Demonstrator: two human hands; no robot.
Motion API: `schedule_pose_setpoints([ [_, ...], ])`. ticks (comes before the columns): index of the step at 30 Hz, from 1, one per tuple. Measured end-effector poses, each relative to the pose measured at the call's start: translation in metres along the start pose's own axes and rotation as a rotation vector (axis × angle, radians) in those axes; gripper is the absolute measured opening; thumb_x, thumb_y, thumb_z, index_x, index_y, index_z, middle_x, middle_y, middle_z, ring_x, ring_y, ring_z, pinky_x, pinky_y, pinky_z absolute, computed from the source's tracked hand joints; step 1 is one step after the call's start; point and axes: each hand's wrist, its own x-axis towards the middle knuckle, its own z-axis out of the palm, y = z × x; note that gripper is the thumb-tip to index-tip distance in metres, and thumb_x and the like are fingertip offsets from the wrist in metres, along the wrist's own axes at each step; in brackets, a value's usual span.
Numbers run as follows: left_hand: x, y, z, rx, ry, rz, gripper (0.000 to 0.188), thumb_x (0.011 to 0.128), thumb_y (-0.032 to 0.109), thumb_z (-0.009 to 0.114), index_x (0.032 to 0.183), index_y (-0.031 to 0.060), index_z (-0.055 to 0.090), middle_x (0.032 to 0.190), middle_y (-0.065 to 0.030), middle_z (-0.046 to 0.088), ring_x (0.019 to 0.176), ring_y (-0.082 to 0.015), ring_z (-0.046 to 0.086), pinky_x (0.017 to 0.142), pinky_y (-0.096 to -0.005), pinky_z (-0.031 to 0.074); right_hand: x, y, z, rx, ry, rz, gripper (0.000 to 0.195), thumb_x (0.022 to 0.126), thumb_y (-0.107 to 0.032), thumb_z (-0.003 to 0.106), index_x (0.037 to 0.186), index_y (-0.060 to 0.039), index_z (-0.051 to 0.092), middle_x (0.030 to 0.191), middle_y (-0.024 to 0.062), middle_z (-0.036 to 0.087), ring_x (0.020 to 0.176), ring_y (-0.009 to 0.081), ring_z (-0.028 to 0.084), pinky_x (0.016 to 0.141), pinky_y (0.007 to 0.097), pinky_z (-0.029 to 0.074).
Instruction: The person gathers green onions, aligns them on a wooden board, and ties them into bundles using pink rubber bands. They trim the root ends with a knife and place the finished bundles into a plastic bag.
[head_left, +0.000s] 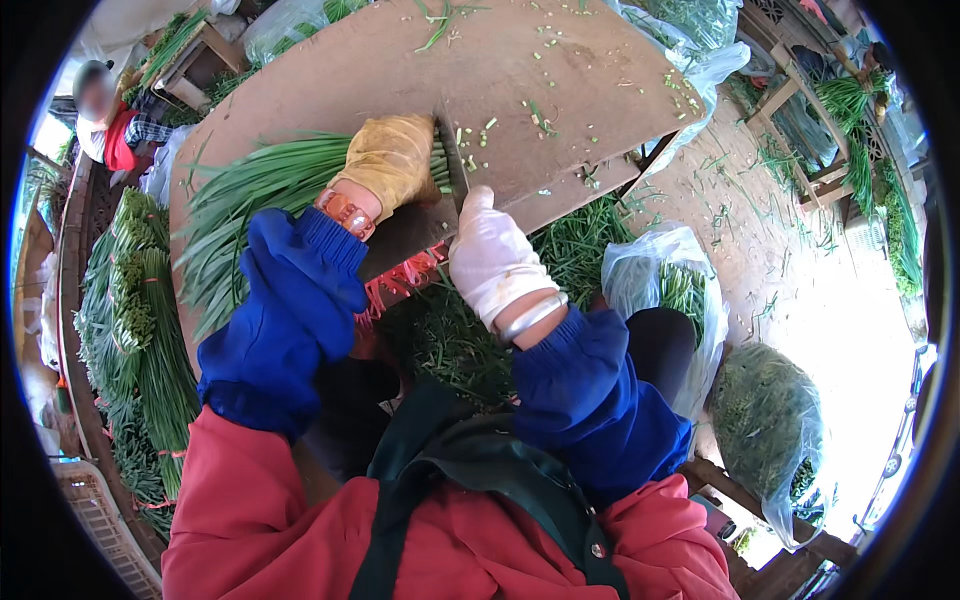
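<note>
On the wooden table (300, 90) lies a bundle of long green leafy stalks (255, 195), its leaves spread to the left. My left hand (394, 161), in a yellowish glove, is closed over the bundle near its cut end. Just right of those fingers a knife blade (451, 154) stands across the stalk ends. My right hand (495, 251), in a white glove, grips the knife; its handle is hidden in the fist. Small cut stem pieces (484, 135) are scattered right of the blade.
Pink ties (397, 281) hang at the table's near edge above a heap of loose greens (457, 337). Plastic bags of greens (682, 292) stand at the right. Tied bundles (150, 300) are stacked left. A person (112, 127) sits at the far left.
</note>
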Motion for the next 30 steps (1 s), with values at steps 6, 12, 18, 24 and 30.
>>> schedule_pose_setpoints([
  [6, 0.0, -0.023, 0.006, -0.029, 0.206, 0.056, 0.039, 0.062, 0.025, 0.082, 0.092, 0.0034, 0.07, 0.094, -0.0213, 0.071, 0.091, -0.0369, 0.069, 0.079, -0.0446, 0.056, 0.048, -0.033, -0.019, 0.11, 0.042, -0.074, 0.026, 0.09, -0.007, 0.045, 0.108, 0.0106, 0.054, 0.1, 0.0362, 0.064, 0.101, 0.0477, 0.063, 0.087, 0.0516, 0.051],
  [12, 0.023, -0.02, 0.012, 0.008, 0.105, 0.057, 0.032, 0.069, 0.022, 0.076, 0.094, 0.0034, 0.069, 0.094, -0.0229, 0.07, 0.092, -0.0394, 0.068, 0.081, -0.0465, 0.055, 0.059, -0.018, -0.004, 0.048, 0.075, -0.054, 0.029, 0.09, -0.006, 0.043, 0.113, 0.0101, 0.052, 0.098, 0.0345, 0.066, 0.098, 0.0449, 0.066, 0.084, 0.0499, 0.053],
  [18, 0.0, -0.011, 0.002, -0.029, 0.097, 0.07, 0.039, 0.067, 0.024, 0.077, 0.098, 0.0032, 0.066, 0.096, -0.0229, 0.069, 0.093, -0.04, 0.067, 0.082, -0.0482, 0.054, 0.014, -0.018, -0.011, -0.009, -0.023, 0.03, 0.027, 0.094, -0.008, 0.041, 0.114, 0.0076, 0.05, 0.099, 0.0326, 0.067, 0.098, 0.044, 0.067, 0.086, 0.05, 0.053],
  [24, 0.004, -0.044, 0.011, -0.018, 0.131, 0.043, 0.023, 0.08, 0.021, 0.066, 0.096, 0.0041, 0.067, 0.098, -0.0236, 0.069, 0.095, -0.04, 0.067, 0.082, -0.048, 0.053, 0.076, -0.05, 0.008, -0.018, 0.044, -0.04, 0.03, 0.093, -0.007, 0.049, 0.118, 0.0065, 0.057, 0.109, 0.0287, 0.067, 0.104, 0.0387, 0.067, 0.089, 0.0473, 0.054],
  [30, 0.005, -0.017, 0.009, -0.043, 0.112, 0.003, 0.037, 0.075, 0.023, 0.072, 0.103, 0.0018, 0.063, 0.106, -0.0235, 0.068, 0.1, -0.0409, 0.065, 0.087, -0.0489, 0.052, 0.054, -0.025, -0.005, -0.075, 0.0, -0.025, 0.032, 0.088, -0.005, 0.053, 0.118, 0.0061, 0.058, 0.112, 0.0306, 0.065, 0.11, 0.0404, 0.064, 0.094, 0.0459, 0.051],
])
